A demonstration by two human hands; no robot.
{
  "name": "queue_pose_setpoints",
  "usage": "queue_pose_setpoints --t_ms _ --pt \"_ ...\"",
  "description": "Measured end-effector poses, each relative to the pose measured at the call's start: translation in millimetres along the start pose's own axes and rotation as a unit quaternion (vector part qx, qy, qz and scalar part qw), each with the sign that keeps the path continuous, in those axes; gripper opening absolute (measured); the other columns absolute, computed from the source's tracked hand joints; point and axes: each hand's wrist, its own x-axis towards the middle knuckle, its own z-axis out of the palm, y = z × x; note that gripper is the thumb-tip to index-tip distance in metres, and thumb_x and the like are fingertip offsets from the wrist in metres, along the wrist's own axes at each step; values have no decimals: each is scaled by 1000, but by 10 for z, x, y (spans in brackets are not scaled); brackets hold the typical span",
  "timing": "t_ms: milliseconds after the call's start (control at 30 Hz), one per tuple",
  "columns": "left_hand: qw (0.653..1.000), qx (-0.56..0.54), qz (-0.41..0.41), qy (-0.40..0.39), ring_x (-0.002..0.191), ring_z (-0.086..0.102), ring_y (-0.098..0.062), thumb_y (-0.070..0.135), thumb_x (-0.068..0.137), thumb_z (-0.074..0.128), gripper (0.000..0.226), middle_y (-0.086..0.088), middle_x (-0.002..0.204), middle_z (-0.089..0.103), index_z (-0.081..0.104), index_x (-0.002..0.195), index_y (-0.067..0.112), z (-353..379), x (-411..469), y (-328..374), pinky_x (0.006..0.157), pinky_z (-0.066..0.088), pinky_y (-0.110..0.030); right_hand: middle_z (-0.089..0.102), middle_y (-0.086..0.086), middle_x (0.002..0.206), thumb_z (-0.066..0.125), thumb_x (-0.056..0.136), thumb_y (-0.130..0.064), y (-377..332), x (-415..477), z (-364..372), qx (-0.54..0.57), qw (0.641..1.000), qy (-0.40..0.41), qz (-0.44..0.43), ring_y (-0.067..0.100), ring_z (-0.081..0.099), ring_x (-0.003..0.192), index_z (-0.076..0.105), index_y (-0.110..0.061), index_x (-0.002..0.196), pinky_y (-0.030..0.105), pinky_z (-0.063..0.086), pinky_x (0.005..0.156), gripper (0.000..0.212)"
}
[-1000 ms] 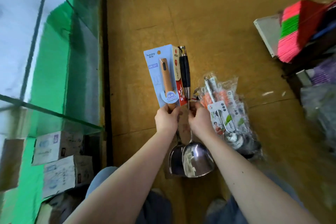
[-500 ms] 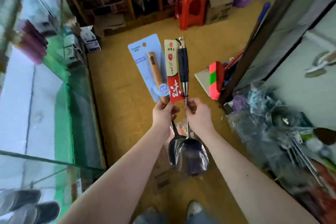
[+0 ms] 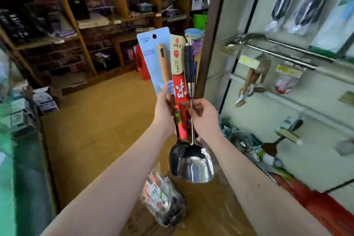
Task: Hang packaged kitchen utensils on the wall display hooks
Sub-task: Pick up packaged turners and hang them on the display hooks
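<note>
Whole view has swung up off the floor since a second ago, and both utensils have come up with it, so the wall display (image 3: 283,113) now fills the right side instead of bare ground. It's a pale panel with steel hook rails (image 3: 287,56) running out of it, already carrying a few packaged tools, though it's all pretty blurry. Wooden shelves (image 3: 116,23) with stock sit well back across the floor.

Down low between the forearms there's a clear bag of utensils (image 3: 162,199) lying on the floor, presumably the next batch, parked close so it's an easy grab.

Left hand (image 3: 164,110) is curled round the blue-card spoon (image 3: 153,59) right at the bottom edge of its card. Right hand (image 3: 204,116) has thumb and fingers pinched tight on the thin steel shaft of the red-card spatula (image 3: 179,82), just under its black handle. The two are held just beside each other, handles up and bowls hanging down. My guess is that's deliberate: gripping low leaves the top ends free to go onto a hook.

Neither one is on the wall yet; both are in the air, well apart from the rails. The hang hole (image 3: 154,36) at the top of the blue card is open and facing forward, so that one looks ready to slide on once it's carried over to the right.
</note>
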Motion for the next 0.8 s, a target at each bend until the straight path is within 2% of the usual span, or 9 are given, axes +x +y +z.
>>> queue_pose_setpoints --t_ms 100,233,333,400,500,567,633,733,800 --pt "996 6 10 -86 78 70 -23 43 74 72 48 -9 95 72 65 108 9 239 -26 -14 67 58 -29 59 -11 76 57 88 4 -59 -97 -326 -6 999 40 4 -3 55 69 58 -11 94 3 41 69 16" --pt "988 74 24 -135 70 67 -24 2 79 71 16 -6 75 71 64 92 9 570 -124 -167 70 57 -36 55 -15 73 54 89 6 -93 -330 -674 -7 993 114 33 -9 50 65 56 -11 94 -2 36 59 18" --pt "980 102 5 -173 88 62 -33 13 64 81 32 -15 90 71 66 92 10 793 -301 -261 91 47 -55 55 -13 73 55 90 4 -115 -526 -861 0 981 180 67 -6 49 65 56 -11 94 -1 36 57 16" --pt "971 122 -12 -205 84 61 -31 18 58 82 33 -13 88 71 67 88 13 907 -402 -363 87 50 -50 55 -12 72 56 90 2 -133 -672 -979 -5 972 220 82 -3 49 65 53 -14 88 2 37 57 16" --pt "958 151 -37 -240 57 44 -13 14 74 78 17 3 61 62 62 75 19 1070 -605 -531 54 36 -25 55 -9 72 56 90 1 -143 -904 -1154 -13 957 269 113 3 50 65 52 -12 90 12 41 62 14" --pt "948 165 -55 -265 49 40 -8 14 79 74 16 5 61 57 60 76 20 1163 -744 -659 46 30 -21 57 -6 74 56 90 1 -141 -1074 -1264 -13 946 297 132 12 57 71 52 -11 91 26 48 72 13" --pt "940 171 -72 -286 39 45 -2 12 80 73 16 4 64 56 59 78 20 1245 -903 -787 40 33 -15 58 -5 75 56 90 1 -148 -1260 -1381 -24 935 325 142 19 58 74 51 -12 90 26 49 70 14" --pt "933 169 -75 -309 41 49 2 7 78 74 18 4 67 61 61 78 18 1349 -1155 -975 55 41 -21 56 -4 75 54 92 0 -159 -1526 -1557 -30 925 348 148 10 54 65 51 -9 94 8 41 50 10" --pt "931 159 -71 -320 50 54 -3 5 75 76 18 3 69 64 63 78 16 1417 -1297 -1090 64 42 -26 56 -4 74 54 91 -1 -133 -1666 -1667 -39 919 362 152 8 51 60 51 -9 92 7 38 43 9"
